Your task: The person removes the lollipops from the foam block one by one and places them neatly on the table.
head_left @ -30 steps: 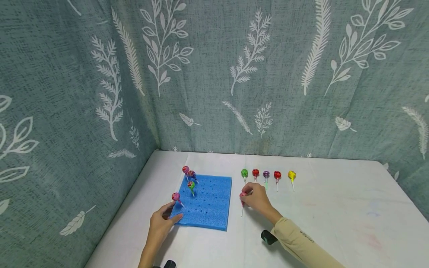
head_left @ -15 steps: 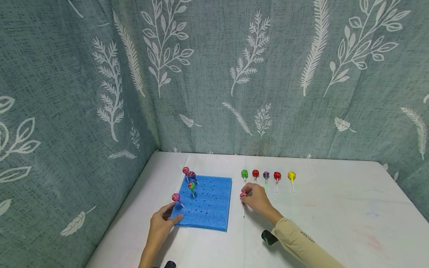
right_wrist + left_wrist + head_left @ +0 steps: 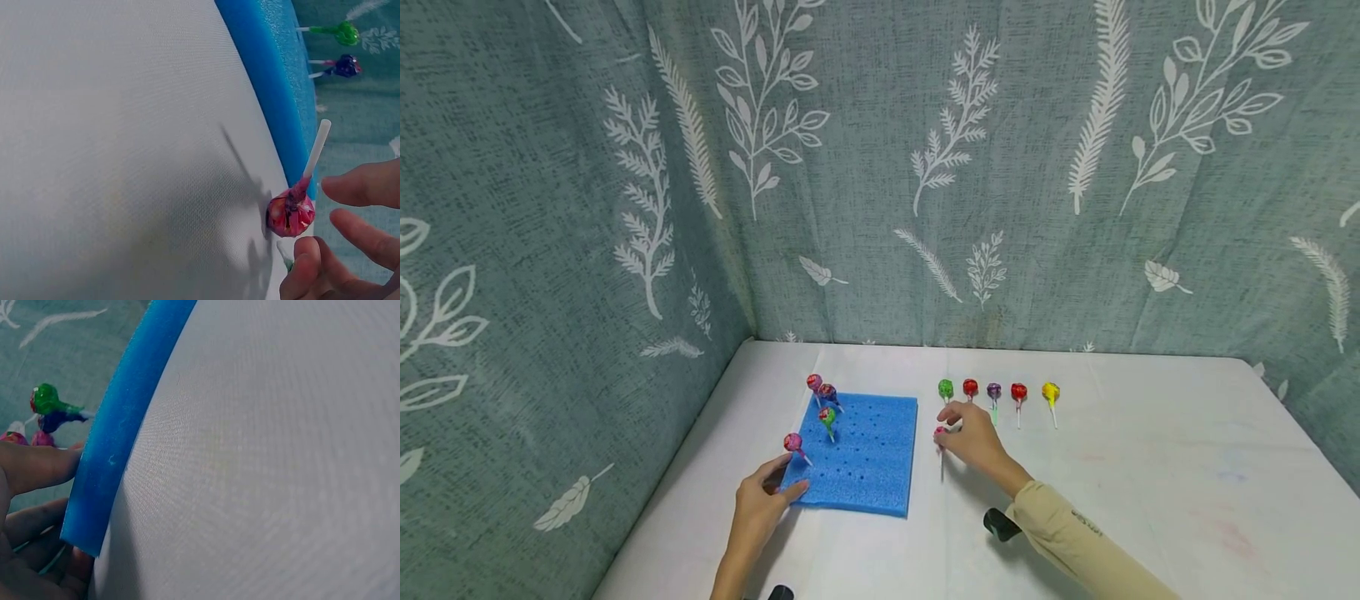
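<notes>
At the near left corner of a blue foam board [image 3: 880,467], my left hand [image 3: 758,504] grips the edge between thumb and fingers. Holes dot the board, and several lollipops stand in its left part: a pink one [image 3: 793,442], a green one [image 3: 827,414], a dark blue one [image 3: 827,392] and another pink one [image 3: 814,382]. Right of the board, a pink lollipop [image 3: 291,215] lies on the white table, its stick towards me. Around it my right hand [image 3: 976,437] hovers with thumb and fingers spread; the right wrist view shows a gap between thumb and lollipop.
Behind my right hand lies a row of lollipops: green [image 3: 946,388], red [image 3: 970,387], purple [image 3: 994,390], another red [image 3: 1018,392] and yellow [image 3: 1050,392]. A leaf-patterned curtain [image 3: 880,167] borders the table [image 3: 1150,467] at the back and left.
My right thumb and fingers have parted from the pink lollipop, which they pinched before. Its stick has swung slightly. My left hand and the board stay put.
</notes>
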The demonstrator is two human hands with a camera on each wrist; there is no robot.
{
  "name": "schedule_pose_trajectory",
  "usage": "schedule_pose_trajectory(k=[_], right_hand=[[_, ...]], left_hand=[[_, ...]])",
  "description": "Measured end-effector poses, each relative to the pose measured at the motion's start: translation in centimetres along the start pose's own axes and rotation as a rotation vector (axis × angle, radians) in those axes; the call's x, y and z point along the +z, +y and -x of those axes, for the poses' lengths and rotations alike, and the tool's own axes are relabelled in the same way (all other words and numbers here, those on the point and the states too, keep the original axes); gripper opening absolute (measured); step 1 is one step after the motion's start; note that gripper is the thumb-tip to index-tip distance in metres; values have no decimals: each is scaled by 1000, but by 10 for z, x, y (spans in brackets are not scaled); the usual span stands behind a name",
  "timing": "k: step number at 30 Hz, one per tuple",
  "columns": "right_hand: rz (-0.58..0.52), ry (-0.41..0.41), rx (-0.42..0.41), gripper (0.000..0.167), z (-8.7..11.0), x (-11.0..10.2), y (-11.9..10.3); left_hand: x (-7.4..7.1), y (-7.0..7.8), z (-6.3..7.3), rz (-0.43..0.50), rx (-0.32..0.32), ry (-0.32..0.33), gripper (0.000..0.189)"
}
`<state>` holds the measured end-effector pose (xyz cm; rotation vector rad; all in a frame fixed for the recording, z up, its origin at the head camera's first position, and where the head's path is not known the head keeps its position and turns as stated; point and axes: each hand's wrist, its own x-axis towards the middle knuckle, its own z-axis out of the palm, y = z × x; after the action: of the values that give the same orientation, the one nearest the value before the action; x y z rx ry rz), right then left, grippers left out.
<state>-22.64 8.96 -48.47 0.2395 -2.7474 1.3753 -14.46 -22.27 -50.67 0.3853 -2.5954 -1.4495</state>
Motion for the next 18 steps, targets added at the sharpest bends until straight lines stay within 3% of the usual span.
schedule_pose_trajectory(k=[18], right_hand=[[-5, -86, 10, 25, 2, 6, 4]], left_hand=[[0, -2, -1, -6, 21, 7, 54]])
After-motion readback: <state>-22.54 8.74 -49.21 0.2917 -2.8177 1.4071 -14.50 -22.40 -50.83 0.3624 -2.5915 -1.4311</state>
